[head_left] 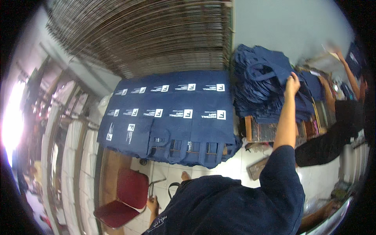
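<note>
My right hand [291, 84] reaches out to the right, its fingers closed on the edge of a navy tote bag [276, 64] on top of a tall stack. That bag's handle loop shows beside the grip. Low down by the chair hangs my left hand [153, 204]; its fingers are too small and dim to make out. A dark strap loop [171, 190] stands out near it, beside my shirt. In front of me, navy tote bags with white prints [172, 98] lie in overlapping rows on a table, several handles drooping over the near edge.
A maroon chair [131, 188] stands at the lower left. Behind the table rises a rack of thin slats [145, 35]. The bag stack rests on a wooden stand [260, 131]. At the far right, a co-worker in dark clothes [333, 137] has an arm raised. White shelving [70, 156] lines the left.
</note>
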Available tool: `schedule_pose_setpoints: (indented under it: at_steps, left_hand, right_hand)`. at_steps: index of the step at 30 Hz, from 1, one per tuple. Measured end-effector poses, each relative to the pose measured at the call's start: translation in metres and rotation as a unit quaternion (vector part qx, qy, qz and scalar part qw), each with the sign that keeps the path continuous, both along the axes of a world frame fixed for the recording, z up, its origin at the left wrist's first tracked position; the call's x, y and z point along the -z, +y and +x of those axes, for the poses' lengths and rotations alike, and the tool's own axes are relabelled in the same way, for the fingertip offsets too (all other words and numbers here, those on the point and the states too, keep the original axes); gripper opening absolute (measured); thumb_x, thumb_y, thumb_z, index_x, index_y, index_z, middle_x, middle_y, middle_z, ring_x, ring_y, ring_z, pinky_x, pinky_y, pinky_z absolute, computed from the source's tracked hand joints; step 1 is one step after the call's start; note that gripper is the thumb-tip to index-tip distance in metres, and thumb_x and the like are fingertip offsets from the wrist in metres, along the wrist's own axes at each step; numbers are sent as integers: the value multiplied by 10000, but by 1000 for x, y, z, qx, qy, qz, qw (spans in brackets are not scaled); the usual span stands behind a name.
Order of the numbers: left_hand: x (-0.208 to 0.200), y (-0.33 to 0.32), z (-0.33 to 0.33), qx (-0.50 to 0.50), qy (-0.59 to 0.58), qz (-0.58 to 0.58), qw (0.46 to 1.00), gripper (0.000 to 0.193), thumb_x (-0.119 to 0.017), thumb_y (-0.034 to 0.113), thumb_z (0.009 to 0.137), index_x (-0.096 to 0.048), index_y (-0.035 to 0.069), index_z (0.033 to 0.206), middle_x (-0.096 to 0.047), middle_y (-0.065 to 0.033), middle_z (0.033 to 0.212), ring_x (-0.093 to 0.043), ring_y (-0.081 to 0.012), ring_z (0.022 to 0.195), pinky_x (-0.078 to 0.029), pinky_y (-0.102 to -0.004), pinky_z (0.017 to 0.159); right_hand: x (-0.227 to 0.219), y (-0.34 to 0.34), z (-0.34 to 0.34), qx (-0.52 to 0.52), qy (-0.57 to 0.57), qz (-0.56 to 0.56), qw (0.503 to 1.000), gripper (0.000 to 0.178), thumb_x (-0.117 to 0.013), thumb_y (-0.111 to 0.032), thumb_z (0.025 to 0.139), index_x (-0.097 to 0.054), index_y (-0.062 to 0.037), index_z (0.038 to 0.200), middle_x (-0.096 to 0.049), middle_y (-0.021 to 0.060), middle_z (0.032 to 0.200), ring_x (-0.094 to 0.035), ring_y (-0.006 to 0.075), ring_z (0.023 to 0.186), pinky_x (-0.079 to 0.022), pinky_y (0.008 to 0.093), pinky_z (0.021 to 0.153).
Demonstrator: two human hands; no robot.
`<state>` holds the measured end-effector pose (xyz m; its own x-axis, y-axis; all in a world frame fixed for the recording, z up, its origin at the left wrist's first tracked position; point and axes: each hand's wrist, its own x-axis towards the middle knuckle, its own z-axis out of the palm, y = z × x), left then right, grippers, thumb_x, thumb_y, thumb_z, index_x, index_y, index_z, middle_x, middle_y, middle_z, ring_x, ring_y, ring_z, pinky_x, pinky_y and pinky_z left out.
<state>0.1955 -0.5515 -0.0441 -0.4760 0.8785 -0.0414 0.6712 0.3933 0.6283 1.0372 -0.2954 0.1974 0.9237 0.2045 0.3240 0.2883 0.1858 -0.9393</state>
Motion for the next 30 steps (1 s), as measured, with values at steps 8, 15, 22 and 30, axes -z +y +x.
schedule_pose_setpoints:
  at_steps: [8, 15, 22, 30]
  left_hand:
    - [-49, 107, 81, 112, -141, 144, 973, 232, -630, 137, 787, -616, -9, 968, -631, -145, 818, -622, -214, 722, -485, -305, 672]
    - [-159, 189, 159, 287, -328, 121, 892, 314, -628, 193, 831, -575, 11, 1081, -638, -92, 896, -586, -120, 795, -469, -270, 706]
    - [-202, 243, 219, 316, -707, -179, 606, 836, -280, 743, 792, -354, 118, 1342, -473, -108, 1252, -461, -241, 1111, -389, -430, 917]
    - [-309, 312, 168, 317, -837, 16, 447, 742, -373, 640, 823, -401, 76, 1305, -468, -132, 1282, -471, -297, 1150, -353, -459, 980]
  right_hand:
    - [-188, -18, -113, -141, -126, 35, 981, 486, -510, -5, 730, -397, -92, 1195, -442, 26, 827, -418, 91, 696, -357, 236, 675]
    - [-279, -13, -270, -631, -189, -176, 731, 712, -444, 61, 621, -308, -159, 1284, -527, 23, 834, -458, 82, 675, -371, 204, 563]
    - [-322, -26, -396, -776, -127, -127, 605, 880, -475, 57, 527, -145, -72, 1332, -593, 202, 949, -607, 212, 801, -462, 248, 716]
    - [-309, -25, -388, -688, -153, -171, 689, 959, -572, -34, 548, -89, -52, 1377, -568, 250, 1061, -607, 280, 915, -467, 331, 835]
